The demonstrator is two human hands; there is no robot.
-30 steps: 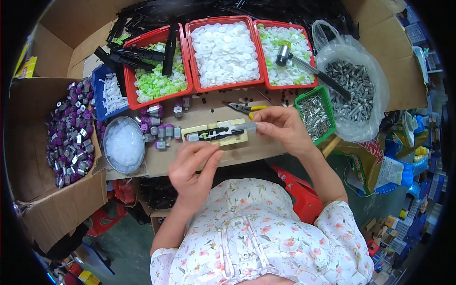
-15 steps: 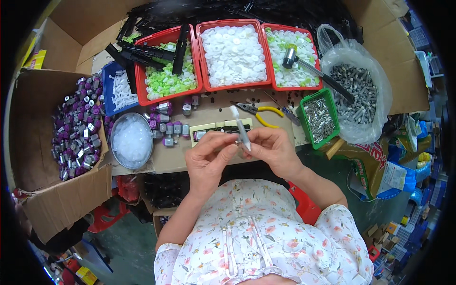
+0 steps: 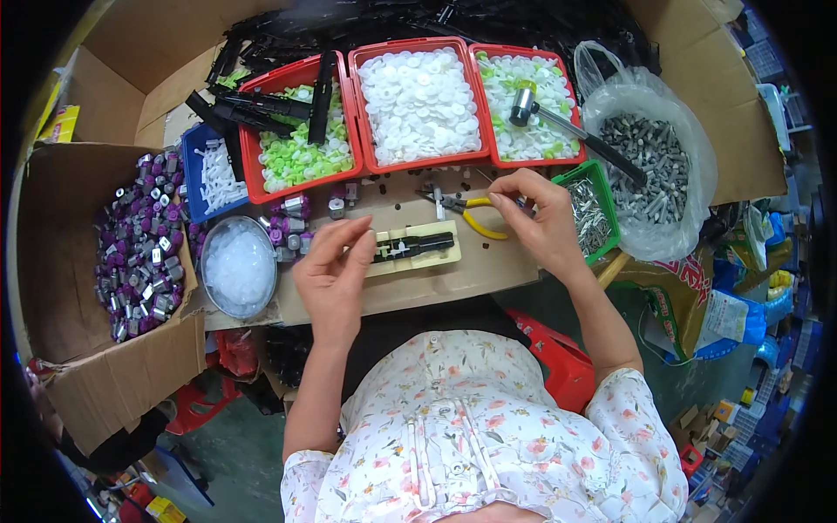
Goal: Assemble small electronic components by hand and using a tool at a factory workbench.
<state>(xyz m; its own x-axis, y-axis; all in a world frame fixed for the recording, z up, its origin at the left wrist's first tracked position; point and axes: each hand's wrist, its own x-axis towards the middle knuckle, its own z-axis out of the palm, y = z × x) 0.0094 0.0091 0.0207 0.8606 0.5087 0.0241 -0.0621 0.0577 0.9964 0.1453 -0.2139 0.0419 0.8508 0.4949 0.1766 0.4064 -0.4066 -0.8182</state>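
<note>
My left hand (image 3: 334, 272) is at the left end of a cream holder (image 3: 449, 253), thumb and forefinger pinched together; whatever is between them is too small to make out. In the holder lies a long black plastic housing (image 3: 427, 244) with small white and metal parts at its left. My right hand (image 3: 545, 228) hovers beside the green bin, its thumb and forefinger drawn into a pinch; I cannot make out anything between them. Yellow-handled pliers (image 3: 481, 228) lie left of it. A slim whitish tube (image 3: 439, 206) rests by the pliers' jaws.
Behind stand red bins (image 3: 420, 163) of white and green discs, a hammer (image 3: 567, 124) across the right one. A green bin (image 3: 602, 240) of metal pins and a bag (image 3: 706, 192) of grey metal parts are right. Left are a bowl (image 3: 237, 266) and a carton (image 3: 113, 362) of small motors.
The whitish tube has left my hands and now lies by the pliers. My hands have parted, the left moving left and the right moving up and right, uncovering the cream holder.
</note>
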